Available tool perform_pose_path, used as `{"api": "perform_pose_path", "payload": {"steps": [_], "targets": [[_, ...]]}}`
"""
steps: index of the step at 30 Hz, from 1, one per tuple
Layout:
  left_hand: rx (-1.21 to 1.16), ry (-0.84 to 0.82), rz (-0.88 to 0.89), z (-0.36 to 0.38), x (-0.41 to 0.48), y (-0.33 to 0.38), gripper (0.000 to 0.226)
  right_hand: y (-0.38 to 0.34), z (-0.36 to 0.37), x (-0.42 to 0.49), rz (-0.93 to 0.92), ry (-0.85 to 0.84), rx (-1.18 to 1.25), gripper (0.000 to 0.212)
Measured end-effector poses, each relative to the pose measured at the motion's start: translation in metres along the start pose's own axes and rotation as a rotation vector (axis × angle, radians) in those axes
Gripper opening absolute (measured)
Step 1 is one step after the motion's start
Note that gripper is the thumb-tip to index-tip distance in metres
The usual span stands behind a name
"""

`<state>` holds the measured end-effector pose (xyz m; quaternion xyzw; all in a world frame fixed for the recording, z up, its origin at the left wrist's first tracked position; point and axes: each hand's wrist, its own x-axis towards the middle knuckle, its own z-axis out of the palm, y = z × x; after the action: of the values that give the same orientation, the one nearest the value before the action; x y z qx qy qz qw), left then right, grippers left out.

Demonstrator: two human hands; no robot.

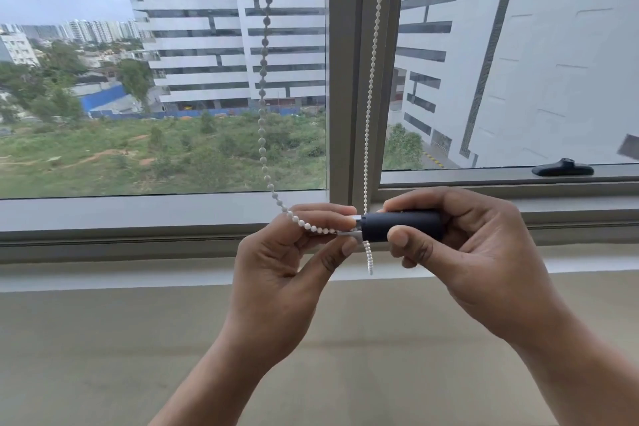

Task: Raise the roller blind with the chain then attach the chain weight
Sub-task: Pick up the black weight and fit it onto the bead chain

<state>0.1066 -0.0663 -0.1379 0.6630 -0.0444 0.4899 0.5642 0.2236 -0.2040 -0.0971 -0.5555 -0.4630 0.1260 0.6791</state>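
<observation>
The left hand (294, 252), palm turned up with the forearm rising from below, pinches the white bead chain (263, 79) between thumb and fingertips just in front of the window sill (138, 211). Right beside it, the dark chain weight (401, 226) lies level with its open end touching the chain. The right hand (460, 245) is wrapped around the weight, thumb pressed on its front.

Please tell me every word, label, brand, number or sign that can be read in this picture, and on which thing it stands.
No readable text anywhere.
Chain weight: plain dark surface, no label or brand shows.
Bead chain: no markings.
Window handle: no markings.
Buildings outside: no legible signs.
</observation>
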Motion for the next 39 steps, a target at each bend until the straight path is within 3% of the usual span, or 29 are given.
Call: {"api": "perform_pose_path", "payload": {"steps": [26,32,39], "targets": [[-0.018,0.011,-0.062,0.001,0.001,0.007,0.013,0.002,0.007,0.003,0.060,0.016,0.064,0.023],[-0.093,0.057,-0.170,0.002,0.001,0.009,0.043,0.001,0.008,0.002,0.046,0.003,0.069,0.022],[0.101,-0.086,-0.174,-0.008,0.008,0.010,0.019,0.003,0.008,0.001,0.041,0.007,0.075,0.025]]}}
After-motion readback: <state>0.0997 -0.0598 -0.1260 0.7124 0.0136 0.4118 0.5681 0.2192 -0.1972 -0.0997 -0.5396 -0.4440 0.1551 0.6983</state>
